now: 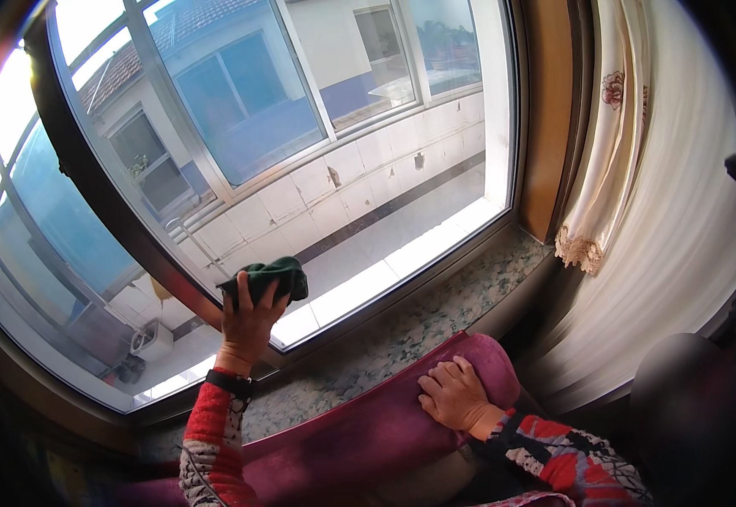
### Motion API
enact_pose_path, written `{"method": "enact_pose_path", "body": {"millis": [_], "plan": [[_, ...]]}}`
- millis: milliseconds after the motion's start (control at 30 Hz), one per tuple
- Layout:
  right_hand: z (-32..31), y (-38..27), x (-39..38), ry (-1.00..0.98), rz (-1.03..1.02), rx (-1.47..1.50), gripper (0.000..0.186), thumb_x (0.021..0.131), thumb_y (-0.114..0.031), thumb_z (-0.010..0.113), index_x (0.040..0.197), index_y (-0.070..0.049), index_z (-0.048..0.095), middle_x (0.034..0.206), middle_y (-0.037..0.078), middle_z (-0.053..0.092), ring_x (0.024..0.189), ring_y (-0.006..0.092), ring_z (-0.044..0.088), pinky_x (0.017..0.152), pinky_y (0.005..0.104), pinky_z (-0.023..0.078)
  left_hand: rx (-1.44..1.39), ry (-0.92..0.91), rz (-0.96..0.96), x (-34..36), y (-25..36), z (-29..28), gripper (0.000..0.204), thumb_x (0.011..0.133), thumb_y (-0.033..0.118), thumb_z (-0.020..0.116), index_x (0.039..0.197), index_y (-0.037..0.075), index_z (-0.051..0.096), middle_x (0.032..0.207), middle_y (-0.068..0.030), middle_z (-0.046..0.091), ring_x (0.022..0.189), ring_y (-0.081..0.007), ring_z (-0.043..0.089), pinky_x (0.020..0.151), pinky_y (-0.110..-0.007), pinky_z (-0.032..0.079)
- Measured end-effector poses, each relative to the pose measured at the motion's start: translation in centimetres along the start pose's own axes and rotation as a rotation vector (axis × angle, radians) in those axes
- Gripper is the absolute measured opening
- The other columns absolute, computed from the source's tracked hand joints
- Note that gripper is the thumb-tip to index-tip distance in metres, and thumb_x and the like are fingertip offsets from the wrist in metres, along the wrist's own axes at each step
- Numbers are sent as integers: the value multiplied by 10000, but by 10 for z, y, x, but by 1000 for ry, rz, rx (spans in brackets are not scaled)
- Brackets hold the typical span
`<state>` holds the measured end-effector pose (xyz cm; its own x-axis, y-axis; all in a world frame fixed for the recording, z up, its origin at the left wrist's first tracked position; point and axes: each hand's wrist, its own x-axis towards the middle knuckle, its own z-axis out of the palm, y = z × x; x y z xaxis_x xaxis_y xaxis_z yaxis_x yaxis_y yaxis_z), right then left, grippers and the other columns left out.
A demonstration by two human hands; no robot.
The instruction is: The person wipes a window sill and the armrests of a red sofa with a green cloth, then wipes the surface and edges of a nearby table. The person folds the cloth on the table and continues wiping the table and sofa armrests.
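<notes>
My left hand [247, 317] holds a crumpled dark green cloth [279, 272] against the lower part of the window pane [359, 203], beside the dark vertical frame [110, 211]. The fingers are spread over the cloth. My right hand [454, 393] rests on a long purple padded top [334, 427], near its rounded right end, fingers slightly bent and apart. Both forearms wear red patterned sleeves. Behind the padding runs a green-speckled stone sill [469, 296] along the bottom of the window.
A wooden side frame [541, 101], a cream curtain with lace hem [604, 152] and a white sheer curtain [672, 237] stand at the right. Through the glass are a tiled balcony wall [342, 194], another glazed frame and a neighbouring building. A white container [150, 340] sits outside, lower left.
</notes>
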<state>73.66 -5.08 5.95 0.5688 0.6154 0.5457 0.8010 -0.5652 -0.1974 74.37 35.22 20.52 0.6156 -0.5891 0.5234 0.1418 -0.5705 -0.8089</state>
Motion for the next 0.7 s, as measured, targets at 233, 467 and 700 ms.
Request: {"method": "enact_pose_path", "body": {"millis": [233,467,700], "plan": [[0,1,-6,15,9,-12,273,929,-387,634,1097,-173,650,1031,31,603,1112,230,572,1132,467,325,225,399,-445,221,-248,-46,630,982,525,649,1550,315,474,1635,-71,385,1511,-424,293,1162,-639,330],[-1,6,-8,75,31,6,285,929,-395,631,1097,-165,647,1028,34,604,1093,226,580,1127,457,342,252,529,-290,293,-276,-48,637,970,507,673,1550,345,467,1593,-74,421,1447,-414,383,1150,-553,421],[-6,9,-15,74,38,10,297,905,-392,661,1105,-173,662,1061,25,632,1106,215,595,1128,444,350,-58,124,-248,201,-105,-26,838,790,337,858,1534,371,476,1653,-16,344,1546,-461,199,1166,-624,329]]}}
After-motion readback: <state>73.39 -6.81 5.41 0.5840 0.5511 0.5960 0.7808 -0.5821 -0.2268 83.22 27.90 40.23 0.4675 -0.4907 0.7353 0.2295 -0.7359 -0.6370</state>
